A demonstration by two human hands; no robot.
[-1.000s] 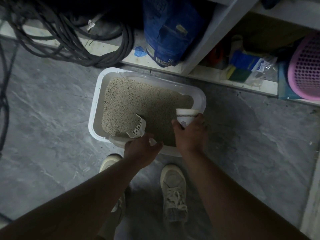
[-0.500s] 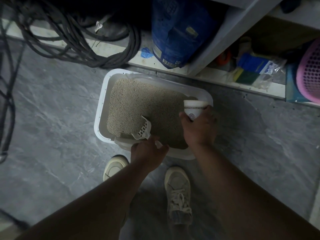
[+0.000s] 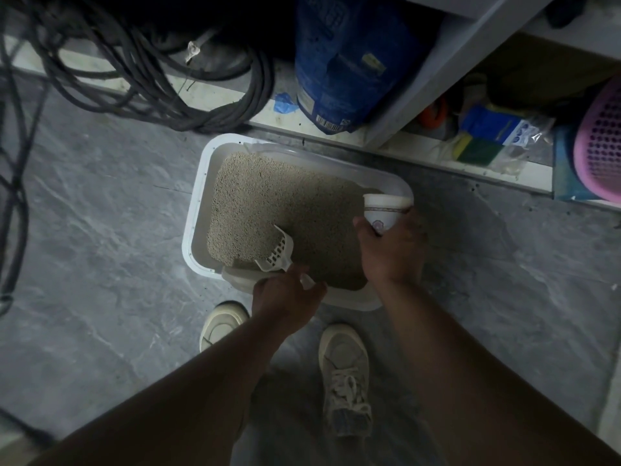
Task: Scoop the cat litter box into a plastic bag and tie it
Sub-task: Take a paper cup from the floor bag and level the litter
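A white litter box [image 3: 198, 210] filled with beige litter [image 3: 285, 203] lies on the grey floor in front of me. My left hand [image 3: 285, 301] grips the handle of a white slotted scoop [image 3: 277, 250], whose blade rests in the litter near the box's front edge. My right hand [image 3: 391, 250] holds a white paper cup [image 3: 383, 210] with a small printed emblem, upright above the box's right end. No plastic bag shows in my hands.
Thick black cables [image 3: 141, 72] coil at the back left. A blue sack [image 3: 342, 62] stands behind the box on a low shelf. To the right are sponges [image 3: 477, 146] and a pink basket [image 3: 601, 142]. My shoes [image 3: 346, 375] stand just before the box.
The view has shifted slightly, so the box sits further right in the frame. Both hands keep their grips; the scoop and cup stay in nearly the same place over the litter.
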